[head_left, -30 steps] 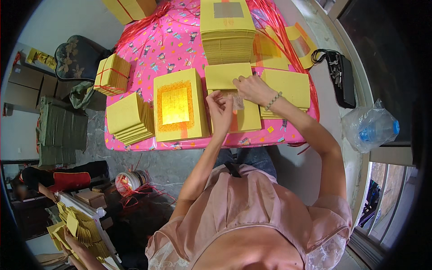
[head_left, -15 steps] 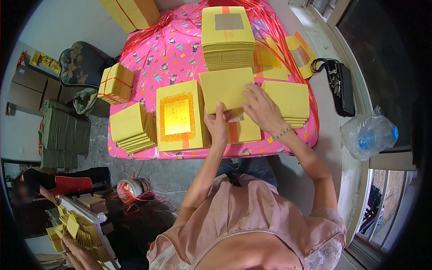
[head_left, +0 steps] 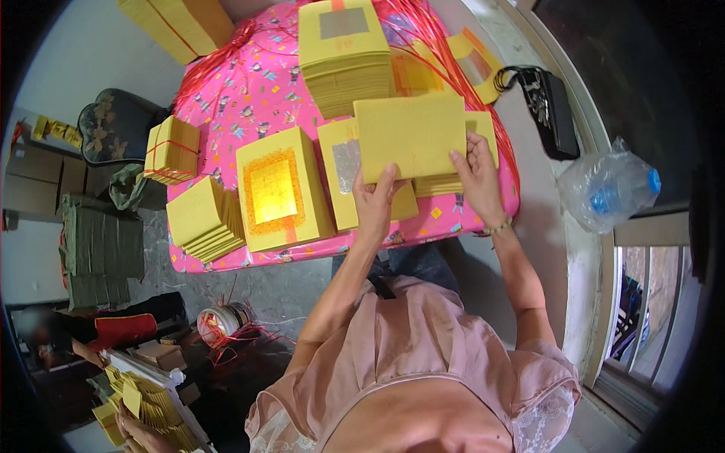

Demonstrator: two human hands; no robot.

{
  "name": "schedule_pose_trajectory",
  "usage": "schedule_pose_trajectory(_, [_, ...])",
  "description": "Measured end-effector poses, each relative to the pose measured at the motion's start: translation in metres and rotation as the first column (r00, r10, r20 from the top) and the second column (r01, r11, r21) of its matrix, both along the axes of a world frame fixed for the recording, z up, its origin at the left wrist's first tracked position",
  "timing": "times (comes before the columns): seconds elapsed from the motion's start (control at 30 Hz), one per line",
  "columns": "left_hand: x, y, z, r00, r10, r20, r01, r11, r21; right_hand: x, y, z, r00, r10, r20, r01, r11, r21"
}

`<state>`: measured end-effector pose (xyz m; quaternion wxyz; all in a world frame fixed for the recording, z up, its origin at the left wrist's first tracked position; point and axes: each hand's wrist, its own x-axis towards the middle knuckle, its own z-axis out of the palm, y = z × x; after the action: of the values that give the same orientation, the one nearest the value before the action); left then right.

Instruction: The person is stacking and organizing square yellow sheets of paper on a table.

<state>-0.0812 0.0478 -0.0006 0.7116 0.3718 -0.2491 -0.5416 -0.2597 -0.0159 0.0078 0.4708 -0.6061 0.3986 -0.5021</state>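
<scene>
Yellow paper sheaf (head_left: 410, 136), two hands gripping

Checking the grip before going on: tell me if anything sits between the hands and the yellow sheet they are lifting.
Nothing visible does. The left hand pinches the lower left corner of the yellow sheet and the right hand grips its lower right edge, both bare on the paper. The paper stacks and the pink tablecloth lie beneath it.

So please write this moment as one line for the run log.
left hand + right hand: both hold flat yellow paper sheet | above pink patterned tablecloth | gold-foil paper stack at left
</scene>
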Motion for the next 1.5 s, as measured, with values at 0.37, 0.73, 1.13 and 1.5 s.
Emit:
schedule_pose_trajectory(0.37, [-0.006, -0.071, -0.033, 0.65, -0.27, 0.711, 0.176, 0.963, 0.204, -0.077, -0.029, -0.044, 0.892, -0.225, -0.392, 0.242, 0.97, -0.005])
schedule_pose_trajectory(0.73, [-0.016, -0.069, -0.033, 0.487, -0.352, 0.799, 0.119, 0.933, 0.339, -0.091, -0.035, -0.081, 0.886, -0.175, -0.429, 0.232, 0.969, 0.083])
schedule_pose_trajectory(1.13, [-0.018, -0.062, -0.036, 0.387, -0.278, 0.879, 0.064, 0.959, 0.276, -0.045, -0.01, -0.023, 0.45, -0.417, -0.79, 0.112, 0.904, -0.413])
schedule_pose_trajectory(1.5, [-0.019, -0.057, -0.036, 0.316, -0.206, 0.926, 0.015, 0.977, 0.213, -0.036, -0.013, -0.062, 0.296, -0.309, -0.904, -0.115, 0.928, -0.355])
